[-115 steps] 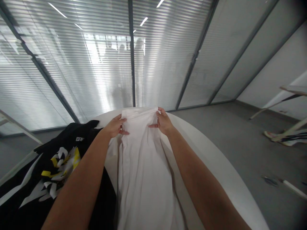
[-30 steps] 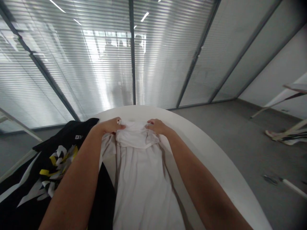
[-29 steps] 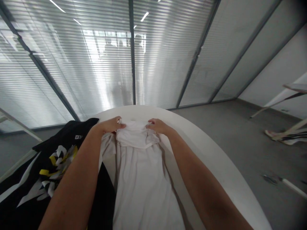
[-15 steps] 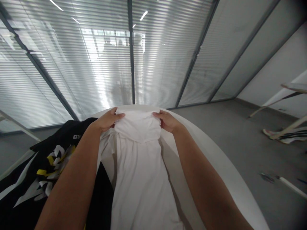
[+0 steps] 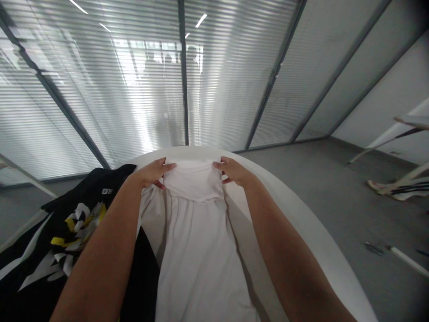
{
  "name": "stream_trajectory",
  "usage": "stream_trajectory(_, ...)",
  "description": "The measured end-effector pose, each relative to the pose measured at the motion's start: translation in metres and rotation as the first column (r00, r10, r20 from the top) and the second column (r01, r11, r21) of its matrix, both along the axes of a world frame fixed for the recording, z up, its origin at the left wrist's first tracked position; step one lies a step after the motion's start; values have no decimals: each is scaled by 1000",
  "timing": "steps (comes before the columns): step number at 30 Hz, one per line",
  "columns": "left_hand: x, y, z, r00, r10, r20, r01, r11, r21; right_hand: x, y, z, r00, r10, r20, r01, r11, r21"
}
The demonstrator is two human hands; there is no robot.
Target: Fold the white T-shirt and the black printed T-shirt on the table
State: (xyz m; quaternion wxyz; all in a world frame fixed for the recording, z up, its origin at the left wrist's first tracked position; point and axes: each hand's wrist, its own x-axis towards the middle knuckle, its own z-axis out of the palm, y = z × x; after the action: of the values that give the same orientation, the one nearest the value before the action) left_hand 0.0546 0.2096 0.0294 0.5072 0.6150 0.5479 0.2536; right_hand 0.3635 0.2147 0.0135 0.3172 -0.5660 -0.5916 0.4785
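As left grip (image 5: 152, 173) and right grip (image 5: 233, 171) are pinching its far corners, cloth (image 5: 199, 255) (likely light, limp) is spreading nearward from them.

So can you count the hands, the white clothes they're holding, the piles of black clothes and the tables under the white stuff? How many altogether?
Hands: 2 (left hand, right hand)
Held clothes: 1 white garment
Piles: 1 black clothes pile
Tables: 1 white table
Total: 5
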Motion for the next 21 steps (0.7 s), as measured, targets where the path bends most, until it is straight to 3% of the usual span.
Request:
stream_trajectory(5,1,-7,3,991,-29,130,37,998,-59,1,-9,5,980,90,-175,-112,987,-118)
stream_trajectory(11,3,-6,2,978,27,205,-10,997,-83,-5,-5,-3,957,42,-288,-84,987,-136)
stream_trajectory(18,2,-4,2,932,23,363,-9,999,-40,-10,-4,-1,950,100,-296,-103,995,4)
stream_trajectory(21,4,-3,3,904,34,426,-36,999,-2,-10,-4,2,984,91,-152,-76,992,97)
